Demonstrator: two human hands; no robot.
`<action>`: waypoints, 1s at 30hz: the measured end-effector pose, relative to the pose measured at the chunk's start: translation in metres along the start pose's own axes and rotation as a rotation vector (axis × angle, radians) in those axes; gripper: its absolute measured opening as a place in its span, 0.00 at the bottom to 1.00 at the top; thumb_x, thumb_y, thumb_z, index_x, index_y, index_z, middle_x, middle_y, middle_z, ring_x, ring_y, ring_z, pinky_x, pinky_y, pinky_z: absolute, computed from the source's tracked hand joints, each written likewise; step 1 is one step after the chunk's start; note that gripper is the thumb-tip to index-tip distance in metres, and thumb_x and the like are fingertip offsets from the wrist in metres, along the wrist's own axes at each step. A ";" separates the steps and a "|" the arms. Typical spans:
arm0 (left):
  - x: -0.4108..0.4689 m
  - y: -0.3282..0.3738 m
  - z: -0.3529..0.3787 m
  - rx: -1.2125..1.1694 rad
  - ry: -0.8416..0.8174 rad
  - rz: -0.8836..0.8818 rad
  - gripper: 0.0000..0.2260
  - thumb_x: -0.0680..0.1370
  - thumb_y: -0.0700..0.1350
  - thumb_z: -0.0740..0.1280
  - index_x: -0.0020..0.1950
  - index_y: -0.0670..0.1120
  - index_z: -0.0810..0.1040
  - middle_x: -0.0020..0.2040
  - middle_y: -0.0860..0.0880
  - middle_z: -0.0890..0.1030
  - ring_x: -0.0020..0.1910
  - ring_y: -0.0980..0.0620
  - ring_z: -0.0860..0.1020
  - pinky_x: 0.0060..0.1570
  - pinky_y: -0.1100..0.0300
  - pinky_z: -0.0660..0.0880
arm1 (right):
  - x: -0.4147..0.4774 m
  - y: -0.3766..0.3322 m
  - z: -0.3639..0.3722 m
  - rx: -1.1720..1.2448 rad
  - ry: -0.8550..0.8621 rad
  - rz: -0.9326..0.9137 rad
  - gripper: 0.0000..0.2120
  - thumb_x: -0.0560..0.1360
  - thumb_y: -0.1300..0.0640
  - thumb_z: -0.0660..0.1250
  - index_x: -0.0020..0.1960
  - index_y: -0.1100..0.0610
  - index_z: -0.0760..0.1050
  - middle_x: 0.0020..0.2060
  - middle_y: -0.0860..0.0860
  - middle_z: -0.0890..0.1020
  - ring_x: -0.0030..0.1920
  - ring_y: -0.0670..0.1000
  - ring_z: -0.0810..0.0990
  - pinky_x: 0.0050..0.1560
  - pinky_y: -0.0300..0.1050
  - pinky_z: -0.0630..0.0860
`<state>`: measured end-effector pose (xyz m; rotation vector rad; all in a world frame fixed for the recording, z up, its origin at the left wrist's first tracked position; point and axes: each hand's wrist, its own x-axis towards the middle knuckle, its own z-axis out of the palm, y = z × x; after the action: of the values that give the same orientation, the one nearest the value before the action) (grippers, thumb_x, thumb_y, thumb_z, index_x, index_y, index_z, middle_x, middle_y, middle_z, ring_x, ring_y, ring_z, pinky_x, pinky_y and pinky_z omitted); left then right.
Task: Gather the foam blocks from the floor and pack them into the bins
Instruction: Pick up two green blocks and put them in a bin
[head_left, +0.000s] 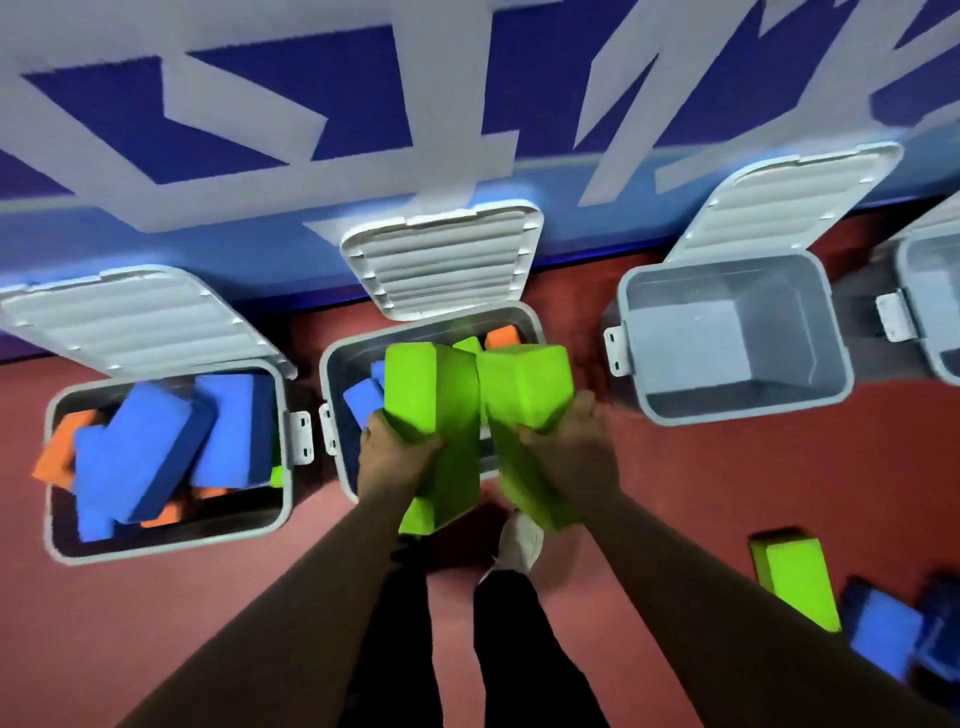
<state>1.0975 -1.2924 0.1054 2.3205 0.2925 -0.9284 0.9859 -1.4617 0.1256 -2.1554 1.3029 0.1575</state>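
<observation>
Here, in the head view, the person stands over the middle bin, its lid thrown back toward the wall. The left hand is clamped round one green block, and the right hand grips a second green block. Both blocks are upright and tilted inward, so their tops touch above the bin mouth.

The main risk is probably a jam. The middle bin already holds blue, orange and green blocks, and two large blocks pushed in together, pressed against each other, may wedge at the rim or sit proud of it, which would keep the lid from closing. Each hand holds its block low down, so a top-heavy block could tip out of the fingers and fall in front of the bin, near the shoe. Springy foam may also bounce back out if dropped.

The left bin looks crammed, with blocks lying askew, so it offers little room. The right bin is bare inside and seems the safer overflow. A floor block in green and some blue blocks lie on the floor well to the right, not yet gathered.
</observation>
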 end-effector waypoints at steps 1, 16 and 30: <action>0.022 0.001 0.015 0.014 -0.001 -0.004 0.33 0.65 0.55 0.79 0.61 0.43 0.67 0.61 0.41 0.75 0.61 0.40 0.75 0.60 0.45 0.73 | 0.018 0.003 0.017 0.011 -0.008 0.030 0.40 0.62 0.37 0.76 0.58 0.65 0.68 0.51 0.63 0.79 0.53 0.64 0.78 0.52 0.55 0.74; 0.250 -0.038 0.164 0.114 -0.164 0.111 0.36 0.70 0.68 0.69 0.69 0.49 0.64 0.67 0.45 0.76 0.65 0.43 0.74 0.63 0.47 0.72 | 0.176 0.077 0.229 0.192 -0.242 0.098 0.45 0.65 0.38 0.75 0.71 0.59 0.59 0.65 0.61 0.73 0.63 0.61 0.74 0.62 0.55 0.72; 0.266 -0.082 0.161 0.324 -0.289 0.127 0.21 0.77 0.43 0.69 0.68 0.41 0.68 0.59 0.43 0.78 0.49 0.44 0.77 0.41 0.56 0.72 | 0.162 0.109 0.267 0.181 -0.499 0.042 0.38 0.75 0.47 0.70 0.79 0.54 0.56 0.70 0.61 0.66 0.70 0.60 0.68 0.70 0.50 0.65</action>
<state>1.1694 -1.3329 -0.2049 2.4119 -0.1350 -1.3055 1.0314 -1.4734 -0.2014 -1.7829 1.0263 0.5356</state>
